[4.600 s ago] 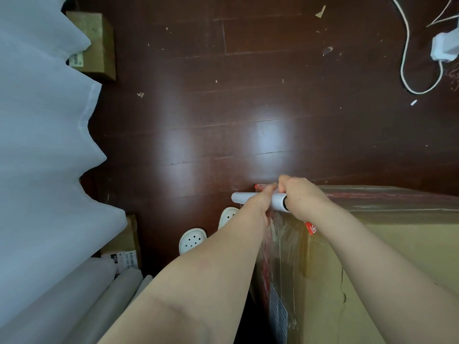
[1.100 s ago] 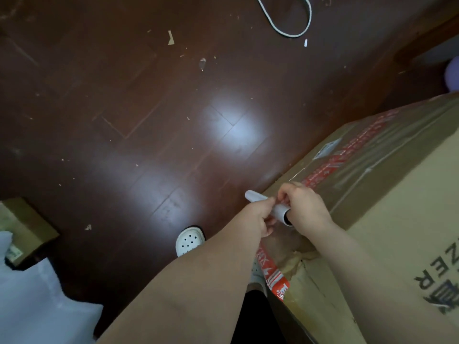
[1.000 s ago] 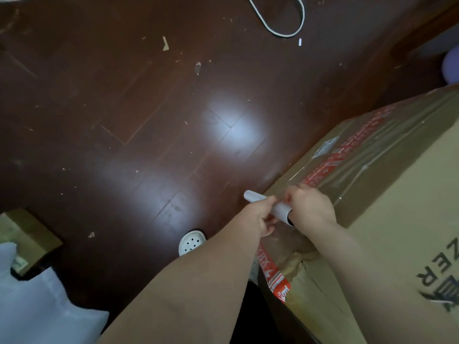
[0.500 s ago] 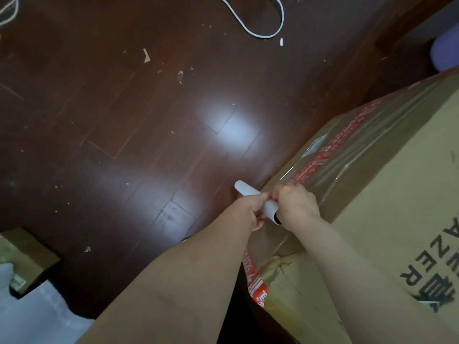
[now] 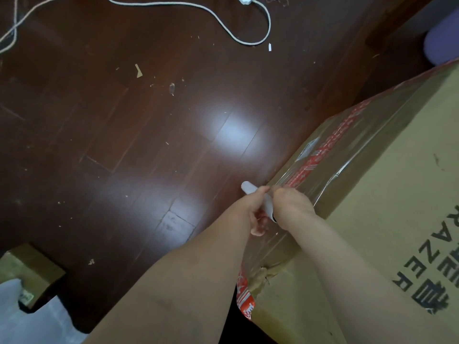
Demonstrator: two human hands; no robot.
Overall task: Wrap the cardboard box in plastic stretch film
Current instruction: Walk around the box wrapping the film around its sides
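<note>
A large cardboard box (image 5: 387,219) fills the right of the view, with red tape and black print on it. Clear stretch film (image 5: 352,155) lies shiny over its side face. A white roll of film (image 5: 249,191) is held against the box's near corner. My left hand (image 5: 255,212) grips the roll on its left part. My right hand (image 5: 290,206) grips its right end, and the roll's middle is hidden between the two hands. The box corner below the hands is torn.
Dark wooden floor (image 5: 149,145) with scraps spreads to the left. A white cable (image 5: 248,42) loops at the top. A small cardboard box (image 5: 27,271) and white fabric (image 5: 29,319) sit at the bottom left. A purple object (image 5: 439,45) is at the top right.
I have walked around the box corner with the roll; the view swung so the box side now runs up to the right. Both hands kept their hold on the roll.
</note>
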